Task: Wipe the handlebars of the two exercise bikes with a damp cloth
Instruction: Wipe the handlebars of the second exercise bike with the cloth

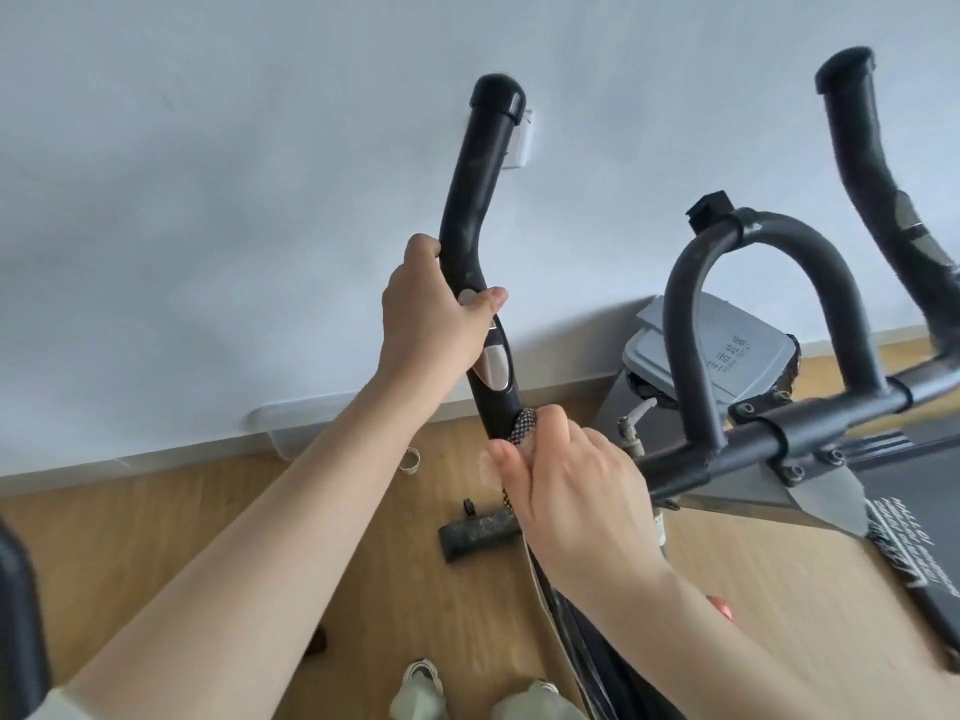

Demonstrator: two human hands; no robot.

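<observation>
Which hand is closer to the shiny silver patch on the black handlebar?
The left hand. It grips the handlebar just above the silver patch, almost touching it. The right hand holds the cloth lower down the bar, below the patch.

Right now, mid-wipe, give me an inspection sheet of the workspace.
Surface: wooden floor, white wall behind.
Job's things: left handlebar upright; patterned cloth pressed against its lower part. Right handlebar untouched.
Clutter: grey lidded bin behind the centre loop; dark block and small ring on the floor.
Hands: left hand grips the handlebar above the metal sensor plate; right hand holds the cloth.
Cables: nothing seen.
Surroundings: wall socket behind the bar top; person's shoes below.
</observation>
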